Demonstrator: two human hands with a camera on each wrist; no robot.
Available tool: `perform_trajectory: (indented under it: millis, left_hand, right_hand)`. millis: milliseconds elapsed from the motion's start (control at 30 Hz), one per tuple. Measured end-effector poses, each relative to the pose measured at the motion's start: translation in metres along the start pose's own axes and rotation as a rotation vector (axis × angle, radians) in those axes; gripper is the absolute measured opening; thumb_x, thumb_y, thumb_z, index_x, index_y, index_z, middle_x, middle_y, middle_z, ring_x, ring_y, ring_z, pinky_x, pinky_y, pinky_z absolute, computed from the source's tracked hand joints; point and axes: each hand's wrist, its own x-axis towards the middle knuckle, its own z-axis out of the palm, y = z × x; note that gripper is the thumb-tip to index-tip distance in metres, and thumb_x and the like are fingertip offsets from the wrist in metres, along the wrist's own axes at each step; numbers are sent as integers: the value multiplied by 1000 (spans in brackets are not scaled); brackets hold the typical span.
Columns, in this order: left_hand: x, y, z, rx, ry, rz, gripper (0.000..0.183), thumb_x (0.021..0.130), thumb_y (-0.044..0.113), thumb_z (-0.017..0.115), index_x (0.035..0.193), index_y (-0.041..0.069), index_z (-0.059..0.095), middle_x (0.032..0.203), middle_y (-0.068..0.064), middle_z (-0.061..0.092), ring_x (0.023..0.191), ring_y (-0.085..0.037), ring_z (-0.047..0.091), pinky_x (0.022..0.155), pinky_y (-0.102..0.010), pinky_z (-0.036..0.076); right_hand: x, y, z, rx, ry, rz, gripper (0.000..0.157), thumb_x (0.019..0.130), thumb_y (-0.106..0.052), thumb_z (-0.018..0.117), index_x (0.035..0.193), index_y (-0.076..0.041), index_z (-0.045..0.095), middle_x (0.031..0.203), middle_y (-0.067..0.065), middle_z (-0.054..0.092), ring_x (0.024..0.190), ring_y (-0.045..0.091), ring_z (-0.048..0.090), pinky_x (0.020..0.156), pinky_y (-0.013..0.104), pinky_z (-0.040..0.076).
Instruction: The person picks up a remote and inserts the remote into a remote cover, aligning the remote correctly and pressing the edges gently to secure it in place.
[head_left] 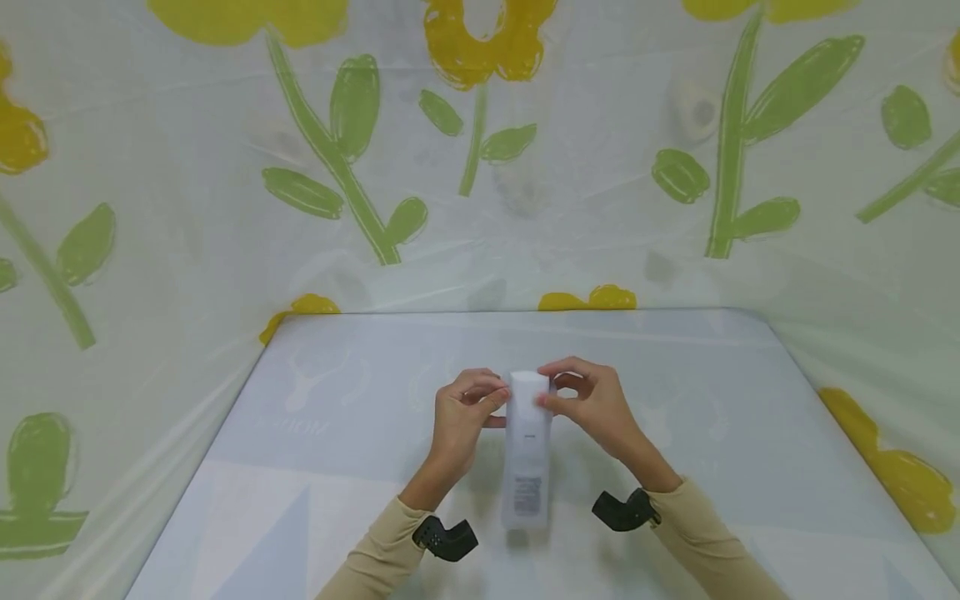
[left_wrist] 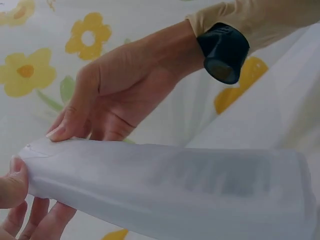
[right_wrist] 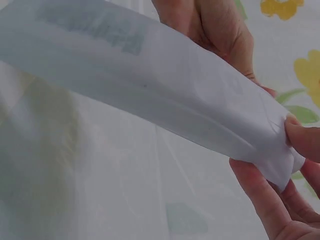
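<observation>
A long, narrow white package [head_left: 527,450] is held up lengthwise over the table, with a block of grey print near its lower end. My left hand [head_left: 463,412] pinches its far end from the left side, thumb on top. On the right side of that same end, my right hand [head_left: 592,404] pinches it between thumb and fingers. The left wrist view shows the package's smooth, pale wrapping [left_wrist: 165,185] close up, with its print blurred. In the right wrist view the wrapping [right_wrist: 230,110] is creased and folded at the gripped end. What is inside stays hidden.
A pale table [head_left: 360,400] with faint printed shapes lies under the hands. Behind and at both sides hangs a white sheet [head_left: 600,192] with yellow flowers and green leaves. Each wrist carries a black camera mount, such as the left mount [head_left: 446,539].
</observation>
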Motion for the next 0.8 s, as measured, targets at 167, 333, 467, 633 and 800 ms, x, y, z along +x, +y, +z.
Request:
perform_trajectory:
  millis: [167,333,467,633,800]
  left_hand:
    - [1,10,3,142,-59,33,27,73,12,71,96,4,62,108,-8,52,86,-23,56,59,-40,53]
    - [-4,26,9,336,-120,114,41,71,12,73,110,9,59,117,-2,51,95,-22,50,62,-32,52]
    - [-6,32,9,302,-88,114,36,71,5,72,106,5,62,110,-5,56,94,-23,51,64,-29,52]
    - [-3,26,3,208,-90,51,38,71,5,71,107,1,61,110,-6,56,94,-24,51,65,-33,53]
    - [-1,20,1,181,-115,45,38,72,4,71,108,-1,60,111,-7,55,96,-25,51,67,-33,53]
  right_hand:
    - [1,13,2,20,42,38,31,72,-9,71,101,-3,60,102,12,56,82,27,57,61,38,53]
    - [0,22,4,4,47,13,33,74,-13,71,104,-6,59,105,10,56,83,26,58,62,37,53]
    - [-2,25,1,37,0,-47,36,76,-6,67,110,-3,56,109,12,54,91,29,56,68,37,52]
    - [-6,21,-2,40,-11,-100,33,76,2,65,107,3,58,106,15,56,92,28,56,71,36,51]
    - [-10,7,0,-26,39,-132,19,74,5,65,93,7,63,99,16,57,89,22,57,69,34,52]
